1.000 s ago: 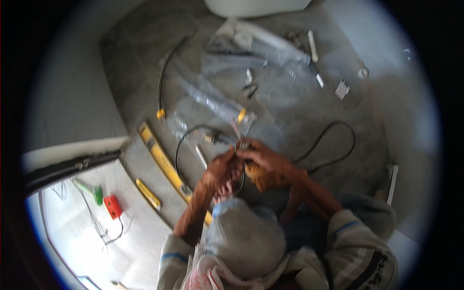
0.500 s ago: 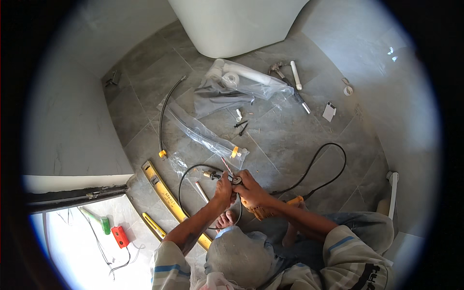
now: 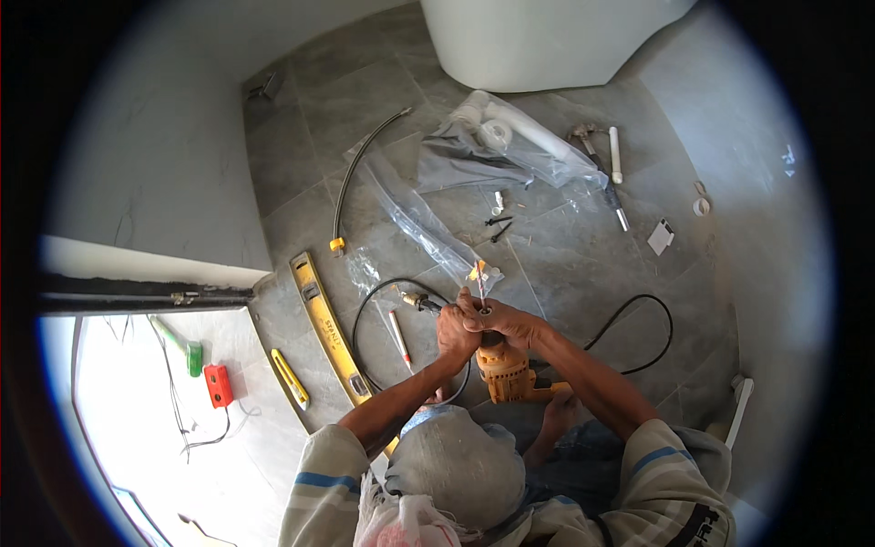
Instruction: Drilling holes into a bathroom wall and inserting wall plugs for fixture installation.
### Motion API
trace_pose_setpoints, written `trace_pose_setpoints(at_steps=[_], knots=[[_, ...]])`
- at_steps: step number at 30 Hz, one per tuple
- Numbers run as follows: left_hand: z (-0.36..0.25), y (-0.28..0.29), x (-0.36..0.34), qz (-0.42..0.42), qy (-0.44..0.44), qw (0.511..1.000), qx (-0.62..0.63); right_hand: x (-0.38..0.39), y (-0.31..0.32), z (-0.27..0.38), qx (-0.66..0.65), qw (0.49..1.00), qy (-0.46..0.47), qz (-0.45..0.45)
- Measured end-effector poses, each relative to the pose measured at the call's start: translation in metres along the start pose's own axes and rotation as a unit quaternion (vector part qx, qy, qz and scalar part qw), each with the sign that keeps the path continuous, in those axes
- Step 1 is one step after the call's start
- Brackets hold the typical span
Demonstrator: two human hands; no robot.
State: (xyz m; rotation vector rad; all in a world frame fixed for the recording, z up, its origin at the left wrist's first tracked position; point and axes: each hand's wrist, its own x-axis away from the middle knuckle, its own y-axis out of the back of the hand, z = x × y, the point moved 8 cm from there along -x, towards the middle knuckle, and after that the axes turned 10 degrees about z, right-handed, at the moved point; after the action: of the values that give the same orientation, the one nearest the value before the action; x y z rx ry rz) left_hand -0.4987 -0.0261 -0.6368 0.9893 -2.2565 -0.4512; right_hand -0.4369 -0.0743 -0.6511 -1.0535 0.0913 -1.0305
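Observation:
My left hand (image 3: 458, 333) and my right hand (image 3: 512, 324) meet around the chuck (image 3: 487, 312) of an orange-yellow power drill (image 3: 501, 372), fingers closed on it. Its long bit (image 3: 480, 284) points away from me, over the end of a clear plastic sleeve (image 3: 428, 246) with a yellow tip. The drill's handle is toward the lower right, beside my bare foot. Just left of my hands lie a brass and black fitting (image 3: 416, 301), a loop of black cord and a slim white and red marker (image 3: 400, 337).
A yellow level (image 3: 326, 323), utility knife (image 3: 290, 377) and braided hose (image 3: 349, 182) lie left; bagged white pipes (image 3: 538, 141), screws (image 3: 499, 228) and a hammer (image 3: 583, 135) ahead. A white fixture (image 3: 556, 41) stands at the back. A doorway at left shows a red socket box (image 3: 219, 386).
The drill has swung from a slant to point straight up in the picture, and my hands have shifted a little to the right with it, still on the chuck. The view has shifted too.

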Motion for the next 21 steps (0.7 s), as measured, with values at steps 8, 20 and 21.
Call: trace_pose_setpoints(at_steps=[8, 20, 21], knots=[[0.022, -0.005, 0.009, -0.078, -0.084, 0.993, 0.003, -0.012, -0.003, -0.009, -0.013, 0.999, 0.027, 0.018], [0.010, 0.001, 0.008, -0.076, -0.105, 0.989, 0.077, -0.002, -0.027, 0.027, 0.078, 0.993, 0.074, -0.040], [0.011, 0.001, 0.008, -0.078, -0.112, 0.987, 0.089, -0.003, -0.026, 0.027, 0.084, 0.993, 0.076, -0.043]])
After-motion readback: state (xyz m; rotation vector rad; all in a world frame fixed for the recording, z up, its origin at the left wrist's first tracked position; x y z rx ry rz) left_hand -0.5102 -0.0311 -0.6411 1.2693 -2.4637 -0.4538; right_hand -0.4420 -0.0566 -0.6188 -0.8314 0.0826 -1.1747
